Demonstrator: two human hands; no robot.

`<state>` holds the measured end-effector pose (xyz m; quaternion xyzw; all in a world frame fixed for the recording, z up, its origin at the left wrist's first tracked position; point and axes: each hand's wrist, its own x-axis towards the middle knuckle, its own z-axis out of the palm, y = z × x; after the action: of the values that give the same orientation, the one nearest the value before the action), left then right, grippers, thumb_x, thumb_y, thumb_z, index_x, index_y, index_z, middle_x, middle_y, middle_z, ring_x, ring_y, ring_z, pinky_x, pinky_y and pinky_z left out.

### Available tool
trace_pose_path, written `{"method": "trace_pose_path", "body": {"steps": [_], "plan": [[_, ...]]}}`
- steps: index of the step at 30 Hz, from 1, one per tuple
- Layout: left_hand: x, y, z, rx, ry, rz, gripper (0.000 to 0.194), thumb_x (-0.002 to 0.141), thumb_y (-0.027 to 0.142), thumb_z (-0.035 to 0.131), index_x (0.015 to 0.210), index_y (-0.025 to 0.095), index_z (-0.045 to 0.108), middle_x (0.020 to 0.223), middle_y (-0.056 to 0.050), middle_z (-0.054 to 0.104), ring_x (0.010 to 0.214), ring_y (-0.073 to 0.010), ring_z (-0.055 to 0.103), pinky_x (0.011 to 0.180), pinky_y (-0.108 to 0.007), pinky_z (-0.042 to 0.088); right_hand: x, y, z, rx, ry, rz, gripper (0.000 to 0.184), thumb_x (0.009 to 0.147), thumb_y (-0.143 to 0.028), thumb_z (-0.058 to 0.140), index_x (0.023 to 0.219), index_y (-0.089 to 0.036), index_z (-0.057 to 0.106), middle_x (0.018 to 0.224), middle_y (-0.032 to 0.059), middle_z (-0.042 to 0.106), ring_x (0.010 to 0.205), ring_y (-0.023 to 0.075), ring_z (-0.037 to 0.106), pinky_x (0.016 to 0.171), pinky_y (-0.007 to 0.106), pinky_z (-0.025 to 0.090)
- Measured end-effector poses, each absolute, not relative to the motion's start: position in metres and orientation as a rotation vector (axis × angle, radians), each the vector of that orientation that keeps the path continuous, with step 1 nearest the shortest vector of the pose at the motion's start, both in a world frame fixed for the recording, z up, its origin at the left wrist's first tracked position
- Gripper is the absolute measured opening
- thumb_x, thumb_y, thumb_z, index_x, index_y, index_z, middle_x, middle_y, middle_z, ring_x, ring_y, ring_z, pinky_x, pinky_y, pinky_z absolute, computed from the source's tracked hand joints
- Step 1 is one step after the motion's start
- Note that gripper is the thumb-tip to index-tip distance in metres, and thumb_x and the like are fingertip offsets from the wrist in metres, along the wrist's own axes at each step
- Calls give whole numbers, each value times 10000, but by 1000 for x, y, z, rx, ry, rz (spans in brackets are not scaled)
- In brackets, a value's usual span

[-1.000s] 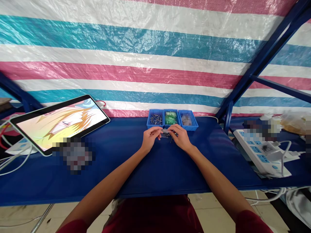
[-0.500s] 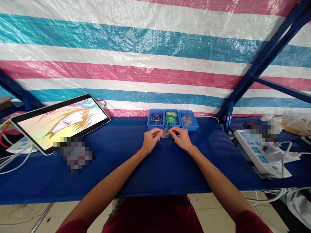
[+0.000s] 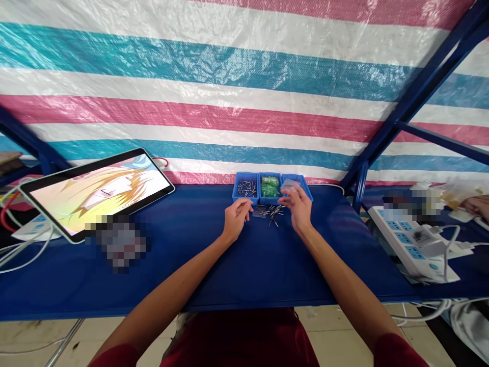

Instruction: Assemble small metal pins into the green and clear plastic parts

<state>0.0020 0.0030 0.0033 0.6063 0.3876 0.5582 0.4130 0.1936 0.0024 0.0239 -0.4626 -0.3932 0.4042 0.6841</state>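
My left hand (image 3: pixel 236 218) rests on the blue table (image 3: pixel 214 260) with its fingers curled and thumb against fingertips; what it pinches is too small to name. Just right of it lies a scatter of small metal pins (image 3: pixel 270 211) and a flat clear bag (image 3: pixel 259 215). My right hand (image 3: pixel 298 206) is lifted over the rightmost of three small blue bins (image 3: pixel 304 185), fingers pinched on what looks like a small clear bag. The left bin (image 3: pixel 245 188) holds metal pins, the middle bin (image 3: pixel 269 186) green parts.
A tablet (image 3: pixel 95 191) showing a cartoon leans at the left, with cables beside it. A white power strip (image 3: pixel 414 239) with plugs lies at the right, behind a blue frame post (image 3: pixel 359 191). Another person's hand (image 3: pixel 477 205) shows at the far right edge.
Both hands were pinching a small clear bag together over the pins. They have parted: my right hand rose up and right to the rightmost bin, my left hand stayed put.
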Motion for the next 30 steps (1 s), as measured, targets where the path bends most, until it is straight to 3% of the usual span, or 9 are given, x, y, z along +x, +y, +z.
{"method": "trace_pose_path", "body": {"steps": [3, 6, 9, 13, 18, 24, 30], "plan": [[2, 3, 2, 1576, 1002, 1380, 262, 874, 396, 544, 874, 153, 642, 676, -4, 595, 456, -63, 484, 449, -189, 401, 201, 6, 25, -1170, -879, 934, 435, 742, -460, 599, 1070, -178, 557, 764, 28, 673, 520, 145, 604, 543, 301, 514], [3, 2, 3, 1662, 1033, 1340, 264, 870, 396, 538, 872, 157, 649, 678, -8, 614, 453, -69, 489, 449, -189, 401, 205, 4, 25, -1424, -1232, 743, 261, 746, -369, 566, 888, -162, 639, 595, -1, 614, 483, 144, 566, 517, 274, 460], [4, 1, 3, 1756, 1069, 1295, 249, 860, 381, 541, 854, 160, 656, 681, -10, 634, 461, -80, 508, 469, -194, 416, 207, 1, 27, -1699, -1668, 498, 114, 724, -270, 591, 687, -181, 652, 571, 2, 611, 583, 159, 588, 567, 256, 422], [4, 2, 2, 1859, 1112, 1267, 242, 861, 363, 534, 838, 160, 664, 685, -12, 650, 478, -91, 532, 507, -202, 434, 208, -2, 33, -1898, -2062, 550, 131, 686, -284, 684, 607, -186, 652, 627, 23, 647, 630, 166, 596, 546, 240, 371], [4, 3, 2, 1925, 1134, 1255, 239, 868, 344, 521, 836, 160, 671, 702, -22, 667, 488, -98, 538, 518, -210, 432, 207, -7, 35, -1950, -2243, 596, 111, 655, -287, 730, 628, -199, 669, 656, 52, 663, 680, 210, 622, 529, 248, 361], [5, 2, 0, 1988, 1134, 1231, 246, 869, 352, 524, 837, 165, 682, 670, -18, 664, 508, -108, 544, 527, -209, 428, 200, -10, 29, -2045, -2238, 437, 74, 706, -211, 615, 695, -195, 686, 754, 91, 696, 737, 245, 658, 564, 269, 409], [7, 1, -1, 2019, 1119, 1218, 235, 874, 336, 526, 823, 170, 686, 649, -12, 654, 513, -104, 538, 520, -203, 417, 198, -9, 26, -2115, -2116, 295, 165, 732, -324, 630, 708, -166, 672, 762, 133, 688, 748, 257, 655, 584, 281, 425]]}}
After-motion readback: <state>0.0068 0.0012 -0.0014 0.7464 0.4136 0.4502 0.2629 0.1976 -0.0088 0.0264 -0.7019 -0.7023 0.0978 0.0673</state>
